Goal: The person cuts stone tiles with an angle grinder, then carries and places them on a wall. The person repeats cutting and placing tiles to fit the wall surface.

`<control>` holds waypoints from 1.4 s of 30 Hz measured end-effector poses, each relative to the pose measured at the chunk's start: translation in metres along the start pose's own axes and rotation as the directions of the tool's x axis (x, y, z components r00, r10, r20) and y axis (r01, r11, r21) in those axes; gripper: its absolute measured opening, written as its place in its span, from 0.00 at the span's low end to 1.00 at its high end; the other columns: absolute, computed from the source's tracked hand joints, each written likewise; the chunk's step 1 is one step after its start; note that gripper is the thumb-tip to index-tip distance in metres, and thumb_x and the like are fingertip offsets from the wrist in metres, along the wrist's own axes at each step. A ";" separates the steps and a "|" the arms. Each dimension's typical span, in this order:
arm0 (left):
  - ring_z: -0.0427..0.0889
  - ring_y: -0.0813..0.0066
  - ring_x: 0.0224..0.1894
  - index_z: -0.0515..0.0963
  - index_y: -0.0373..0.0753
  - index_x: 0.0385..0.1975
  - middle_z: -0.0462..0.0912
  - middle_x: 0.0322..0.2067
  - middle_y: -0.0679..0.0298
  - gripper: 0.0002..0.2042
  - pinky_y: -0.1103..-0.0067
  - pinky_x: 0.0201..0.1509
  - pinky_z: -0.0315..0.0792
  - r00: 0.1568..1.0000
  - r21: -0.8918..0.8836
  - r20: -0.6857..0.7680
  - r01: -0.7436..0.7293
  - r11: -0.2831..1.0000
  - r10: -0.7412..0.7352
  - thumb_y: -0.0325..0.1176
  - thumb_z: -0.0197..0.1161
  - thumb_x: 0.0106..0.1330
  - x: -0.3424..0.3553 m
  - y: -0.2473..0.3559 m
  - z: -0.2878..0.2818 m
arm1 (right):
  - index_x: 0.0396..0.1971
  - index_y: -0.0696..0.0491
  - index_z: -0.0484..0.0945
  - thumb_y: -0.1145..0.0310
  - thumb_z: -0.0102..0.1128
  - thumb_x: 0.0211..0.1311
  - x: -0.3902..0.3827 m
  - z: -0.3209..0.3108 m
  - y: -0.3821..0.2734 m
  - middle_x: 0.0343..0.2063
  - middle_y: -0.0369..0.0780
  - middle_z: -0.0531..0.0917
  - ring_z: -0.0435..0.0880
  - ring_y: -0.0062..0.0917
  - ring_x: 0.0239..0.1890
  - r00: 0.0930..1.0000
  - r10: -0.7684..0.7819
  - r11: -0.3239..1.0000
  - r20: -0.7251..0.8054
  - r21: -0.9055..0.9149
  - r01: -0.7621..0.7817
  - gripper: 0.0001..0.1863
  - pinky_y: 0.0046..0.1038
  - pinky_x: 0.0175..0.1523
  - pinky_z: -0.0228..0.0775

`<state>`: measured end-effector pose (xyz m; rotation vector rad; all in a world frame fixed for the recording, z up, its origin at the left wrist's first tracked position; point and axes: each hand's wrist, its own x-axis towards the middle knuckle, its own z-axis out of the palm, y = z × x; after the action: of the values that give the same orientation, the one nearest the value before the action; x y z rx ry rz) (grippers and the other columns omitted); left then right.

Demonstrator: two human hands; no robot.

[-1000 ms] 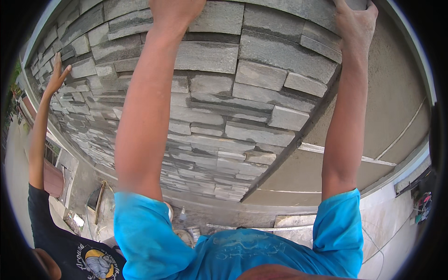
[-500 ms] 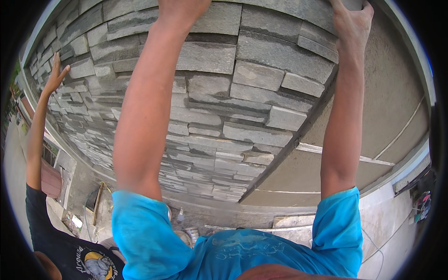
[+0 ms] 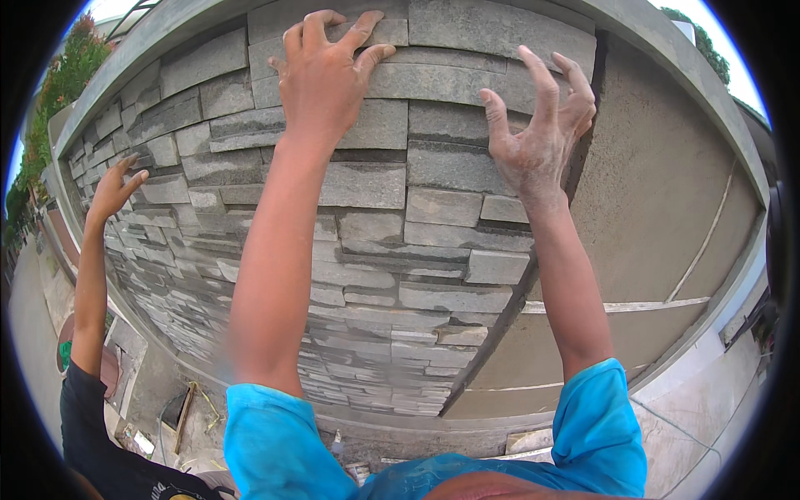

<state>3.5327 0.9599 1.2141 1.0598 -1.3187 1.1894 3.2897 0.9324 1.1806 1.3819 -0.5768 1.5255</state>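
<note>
Both my arms reach up a wall clad in rough grey stone strips (image 3: 446, 171). My left hand (image 3: 321, 79) rests its spread, bent fingertips near the top course, against a narrow grey stone (image 3: 393, 32); it grips nothing I can see. My right hand (image 3: 542, 125) has fingers apart and curled, in front of the stones near the cladding's right edge. Just above its fingers lies a long grey stone (image 3: 500, 27). Whether the right fingertips touch the stone I cannot tell. White dust covers the right hand.
At left a co-worker's hand (image 3: 117, 190) reaches to the same wall. Bare grey render (image 3: 650, 192) with pale strips (image 3: 617, 307) lies right of the stones. A concrete frame (image 3: 208, 18) borders the wall on top. A wooden piece (image 3: 185, 417) lies on the ground at lower left.
The view has tilted up, showing the wall's top and both hands whole. My right hand has shifted left relative to my left hand, with its fingers now apart. The co-worker's hand stays by the wall.
</note>
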 end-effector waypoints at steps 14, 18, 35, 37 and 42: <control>0.66 0.60 0.63 0.80 0.61 0.59 0.71 0.55 0.61 0.21 0.61 0.63 0.69 0.995 0.057 -0.088 -0.037 0.998 0.042 0.55 0.62 0.69 -0.013 -0.010 0.017 | 0.67 0.38 0.69 0.42 0.70 0.60 0.021 -0.003 0.038 0.63 0.55 0.57 0.59 0.52 0.68 0.965 0.238 0.959 0.109 0.131 -0.251 0.38 0.57 0.68 0.59; 0.72 0.59 0.54 0.79 0.53 0.61 0.74 0.47 0.57 0.22 0.64 0.58 0.70 0.998 0.028 -0.063 -0.029 0.999 0.031 0.53 0.62 0.70 0.004 0.010 -0.022 | 0.67 0.39 0.69 0.43 0.70 0.60 0.024 -0.003 0.035 0.64 0.56 0.56 0.59 0.56 0.69 0.962 0.237 0.948 0.132 0.184 -0.259 0.37 0.55 0.67 0.66; 0.74 0.60 0.41 0.70 0.35 0.67 0.77 0.35 0.55 0.34 0.67 0.52 0.63 0.845 0.051 0.264 -0.493 0.869 0.464 0.56 0.55 0.71 0.042 -0.031 -0.060 | 0.67 0.36 0.69 0.47 0.72 0.60 0.032 -0.018 0.014 0.61 0.58 0.62 0.63 0.55 0.68 0.924 0.296 0.893 0.244 0.273 -0.358 0.36 0.56 0.64 0.70; 0.75 0.60 0.42 0.69 0.34 0.68 0.78 0.35 0.54 0.35 0.67 0.51 0.63 0.854 0.041 0.278 -0.468 0.883 0.440 0.56 0.56 0.70 0.042 -0.031 -0.063 | 0.69 0.37 0.66 0.48 0.72 0.59 0.036 -0.021 0.011 0.60 0.57 0.64 0.68 0.53 0.66 0.902 0.323 0.865 0.285 0.297 -0.404 0.39 0.55 0.63 0.71; 0.78 0.58 0.44 0.69 0.33 0.68 0.79 0.38 0.52 0.38 0.66 0.53 0.65 0.857 0.015 0.313 -0.436 0.900 0.410 0.58 0.58 0.67 0.043 -0.037 -0.066 | 0.71 0.39 0.61 0.44 0.74 0.56 0.044 -0.027 0.004 0.60 0.55 0.65 0.73 0.52 0.62 0.869 0.362 0.868 0.336 0.218 -0.446 0.46 0.54 0.61 0.73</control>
<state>3.5741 1.0221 1.2592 1.0737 -1.8261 1.4584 3.2777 0.9685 1.2161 1.8115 -0.8992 1.8135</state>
